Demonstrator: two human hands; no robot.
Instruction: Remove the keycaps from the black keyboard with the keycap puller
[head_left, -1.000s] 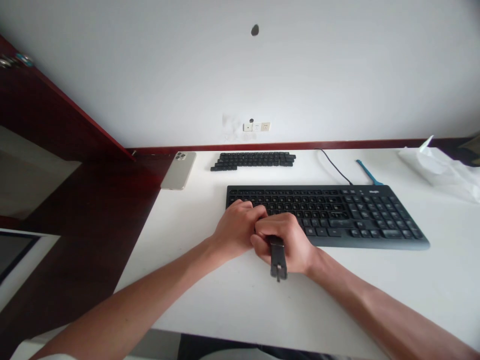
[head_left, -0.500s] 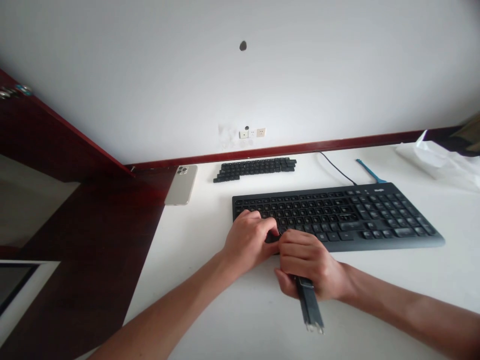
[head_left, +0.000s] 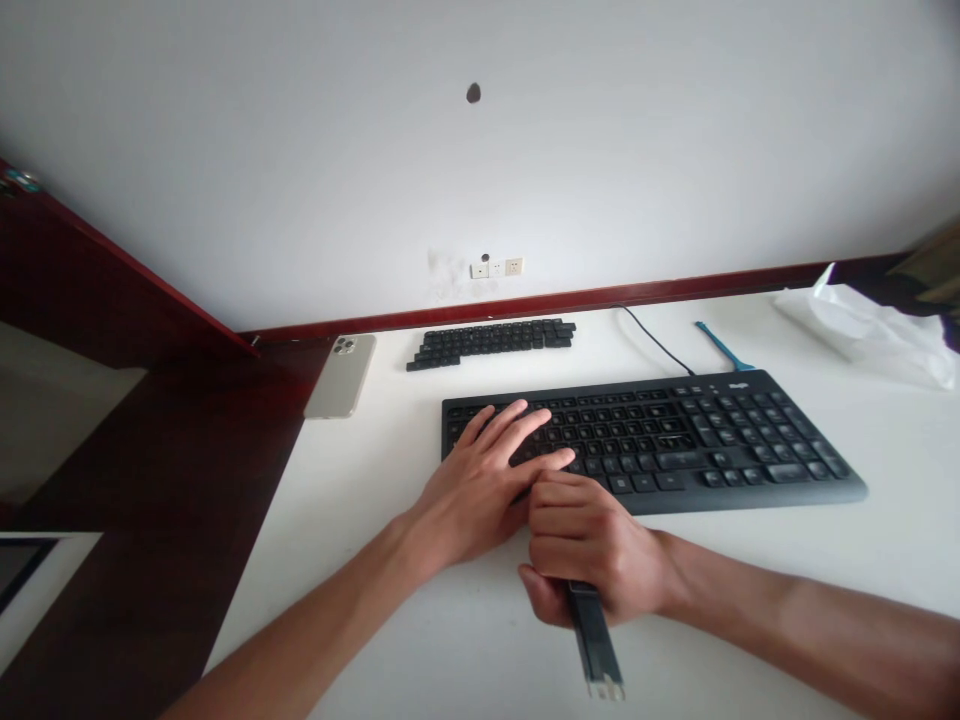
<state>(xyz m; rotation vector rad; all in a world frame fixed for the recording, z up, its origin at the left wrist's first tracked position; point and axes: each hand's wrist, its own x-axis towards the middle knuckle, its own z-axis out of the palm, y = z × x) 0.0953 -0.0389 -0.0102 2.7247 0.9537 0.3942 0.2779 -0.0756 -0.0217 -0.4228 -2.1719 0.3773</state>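
A black keyboard [head_left: 750,505] lies across the table, many of its key positions bare of caps on the left and middle. My left hand [head_left: 484,480] rests over its left end, open, fingers spread across the keys. Close beside it, at the front edge, my right hand [head_left: 589,545] is closed in a fist round a black keycap puller [head_left: 596,640]. The puller's metal-pronged end points down toward me; its other end is hidden in the fist. Behind the keyboard, removed black keycaps [head_left: 495,338] stand in neat rows.
A phone [head_left: 341,378] lies face down near the table's left edge. Behind the keyboard are its cable [head_left: 652,338] and a blue brush [head_left: 721,345]. A white plastic bag [head_left: 870,325] sits at the back right. The wall with sockets [head_left: 496,269] bounds the table's far side.
The fingers of my left hand have gone from curled to spread over the keys. My right hand keeps its grip on the keycap puller. The whole view has shifted slightly.
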